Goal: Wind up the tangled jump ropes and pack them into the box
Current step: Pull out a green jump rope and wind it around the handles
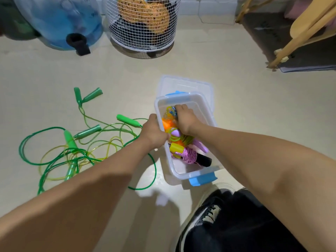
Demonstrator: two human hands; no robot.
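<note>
A clear plastic box point(205, 106) with blue latches stands on the floor, with its lid point(183, 84) lying under its far end. Inside lie wound ropes with orange, yellow, purple and black handles point(183, 151). My right hand point(185, 119) is inside the box, fingers closed on a yellow rope bundle with a blue pattern point(170, 110). My left hand point(153, 132) grips the box's left rim. To the left, several green-handled ropes point(72, 142) lie tangled on the floor.
A white wire basket point(143, 26) holding a brown item and a blue water jug point(61, 20) stand at the back. Wooden furniture legs point(301, 39) and a dark mat sit at the right. My shoe point(205, 213) is near the box.
</note>
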